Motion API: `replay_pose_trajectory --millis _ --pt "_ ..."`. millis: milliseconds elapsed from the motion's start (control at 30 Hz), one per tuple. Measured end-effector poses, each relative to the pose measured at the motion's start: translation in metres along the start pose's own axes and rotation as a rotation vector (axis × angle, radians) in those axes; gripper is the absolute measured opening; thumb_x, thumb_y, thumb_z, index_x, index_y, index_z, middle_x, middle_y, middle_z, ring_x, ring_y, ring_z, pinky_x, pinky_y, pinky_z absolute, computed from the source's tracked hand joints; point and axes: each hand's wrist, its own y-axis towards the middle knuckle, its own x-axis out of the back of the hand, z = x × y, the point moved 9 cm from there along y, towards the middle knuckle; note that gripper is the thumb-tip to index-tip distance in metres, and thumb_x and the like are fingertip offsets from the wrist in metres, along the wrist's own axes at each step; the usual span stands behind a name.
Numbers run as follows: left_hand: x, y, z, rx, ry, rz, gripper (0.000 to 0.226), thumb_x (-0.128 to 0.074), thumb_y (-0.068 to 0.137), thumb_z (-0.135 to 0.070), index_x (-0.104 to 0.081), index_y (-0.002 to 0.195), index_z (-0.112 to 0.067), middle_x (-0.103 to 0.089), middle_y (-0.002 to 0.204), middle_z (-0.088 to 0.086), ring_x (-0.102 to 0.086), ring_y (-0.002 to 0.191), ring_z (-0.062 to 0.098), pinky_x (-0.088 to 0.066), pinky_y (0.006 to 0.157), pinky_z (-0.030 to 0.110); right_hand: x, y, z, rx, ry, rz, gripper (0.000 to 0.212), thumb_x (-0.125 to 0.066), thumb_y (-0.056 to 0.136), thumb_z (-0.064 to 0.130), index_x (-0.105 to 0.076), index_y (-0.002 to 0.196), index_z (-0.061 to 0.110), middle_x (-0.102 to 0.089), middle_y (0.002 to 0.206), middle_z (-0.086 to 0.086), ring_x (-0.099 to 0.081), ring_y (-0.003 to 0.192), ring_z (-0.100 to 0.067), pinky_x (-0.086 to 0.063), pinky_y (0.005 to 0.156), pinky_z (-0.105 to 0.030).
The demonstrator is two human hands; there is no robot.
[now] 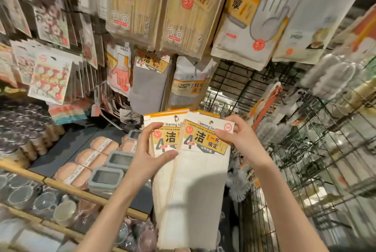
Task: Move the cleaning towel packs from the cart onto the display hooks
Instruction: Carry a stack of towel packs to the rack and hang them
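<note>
Wire grid rack [317, 150]: black mesh panels filling the right side and running back behind the hanging stock; a bare stretch of grid shows at centre right.

Hanging display, upper half: two bamboo chopstick packs [183, 7] side by side at the top, a grey glove pack [250, 21] to their right, all with red round price stickers. Lower row: a pink glove pack [120, 68], a grey cleaning cloth pack [148, 83] with a yellow header, and a cleaning sponge pack [189, 85] just beside it.

Lower shelf [61, 150], left: dark surface with wooden edging, carrying wrapped peach-coloured sponges [89, 158] and grey rectangular holders [106, 178]. Cups and glassware sit on the tier below, blurred.

Cleaning towel packs [193, 180]: a fanned stack of cream cloths with yellow and white header cards, held upright at centre, in front of and below the hanging grey cloth and sponge packs. Not touching any hook. The exact number of packs cannot be told.

Left hand [150, 150]: curled round the left edge of the stack, thumb across the front near the header, fingertips at the top.

Right hand [242, 139]: pinching the front pack's header card at its right edge, forefinger laid across the print.
</note>
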Motion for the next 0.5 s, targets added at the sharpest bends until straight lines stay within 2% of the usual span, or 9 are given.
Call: replay_pose_trajectory --millis 167,200,267,333,367,500 --pt "0.020 0.010 0.007 -0.025 0.088 -0.089 0.065 -0.078 0.058 -0.047 -0.046 0.115 -0.054 -0.050 0.128 -0.007 -0.053 0.117 0.020 -0.043 0.099 0.050 0.005 0.007 -0.038 -0.090 -0.116 0.005 0.025 -0.071 0.079 0.004 -0.057 0.100 0.008 -0.068 0.098 -0.007 -0.068 0.076 -0.011 -0.054 0.062 -0.019" --pt "0.023 0.011 0.006 -0.037 0.130 -0.106 0.064 -0.076 0.058 -0.048 -0.045 0.113 -0.057 -0.048 0.126 -0.012 -0.050 0.119 0.016 -0.041 0.101 0.045 0.004 0.009 -0.045 -0.103 -0.124 0.002 0.027 -0.071 0.079 0.003 -0.056 0.102 0.005 -0.068 0.099 -0.008 -0.068 0.076 -0.011 -0.054 0.061 -0.019" --pt "0.031 0.013 0.004 -0.072 0.186 -0.148 0.062 -0.077 0.061 -0.042 -0.044 0.111 -0.061 -0.044 0.120 -0.015 -0.043 0.118 -0.001 -0.035 0.100 0.025 0.002 0.013 -0.058 -0.118 -0.125 -0.010 0.026 -0.070 0.079 0.000 -0.055 0.100 0.001 -0.066 0.096 -0.008 -0.067 0.071 -0.007 -0.052 0.057 -0.016" --pt "0.038 0.015 0.001 -0.124 0.244 -0.192 0.068 -0.083 0.069 -0.021 -0.044 0.111 -0.056 -0.043 0.116 -0.013 -0.035 0.110 -0.019 -0.028 0.092 0.004 0.000 0.019 -0.072 -0.113 -0.124 -0.016 0.022 -0.069 0.078 -0.004 -0.054 0.092 0.004 -0.066 0.091 -0.006 -0.067 0.064 -0.001 -0.051 0.053 -0.015" --pt "0.043 0.015 -0.001 -0.149 0.289 -0.216 0.068 -0.081 0.071 -0.013 -0.044 0.113 -0.052 -0.043 0.113 -0.014 -0.033 0.107 -0.023 -0.026 0.088 -0.002 -0.001 0.023 -0.079 -0.109 -0.123 -0.016 0.022 -0.069 0.078 -0.005 -0.053 0.088 0.006 -0.066 0.089 -0.004 -0.067 0.063 -0.001 -0.051 0.053 -0.016" --pt "0.058 0.016 -0.003 -0.158 0.377 -0.280 0.065 -0.078 0.074 -0.009 -0.045 0.116 -0.048 -0.040 0.115 -0.008 -0.033 0.100 -0.031 -0.026 0.082 -0.002 -0.003 0.041 -0.104 -0.111 -0.175 -0.035 0.021 -0.069 0.080 -0.002 -0.058 0.091 0.012 -0.063 0.085 0.004 -0.063 0.065 -0.002 -0.049 0.056 -0.011"
